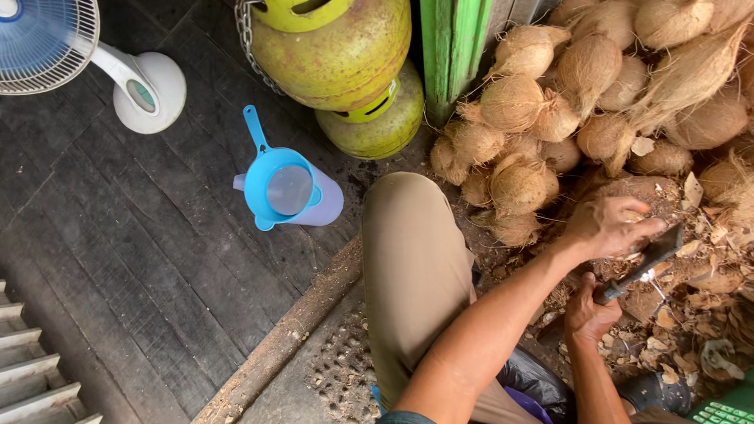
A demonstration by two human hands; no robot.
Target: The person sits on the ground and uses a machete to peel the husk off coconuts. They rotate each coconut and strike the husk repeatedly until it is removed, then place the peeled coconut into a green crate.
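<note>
The left hand (pixel 608 226) is clamped over the top of a brown coconut (pixel 639 194) that rests among husk scraps (pixel 695 308) at the right of the scene. The right hand (pixel 587 315) is closed on the handle of a cleaver (pixel 646 262), whose dark blade lies against the coconut just beside the left hand's fingers. Far and right, a pile of coconuts (pixel 608 75) crowds in, touching the worked coconut's far side and leaving little room there. The person's bent knee in tan trousers (pixel 413 261) hems the hands in on the left.

Open room lies to the left, on the dark plank floor (pixel 124 240). A raised floor edge (pixel 273 352) runs diagonally near the knee, and a white slatted grating (pixel 19 372) borders the near left corner. A fan (pixel 39 40) stands at the far left.

A blue strainer (pixel 282 184) sits on a pale jug (pixel 321 202) on the floor; whether the jug holds anything cannot be told. 2 yellow-green gas cylinders (pixel 344 44) stand against a green post (pixel 454 39), well apart from the hands. A green crate (pixel 745 395) shows at the near right corner, its contents out of view.
</note>
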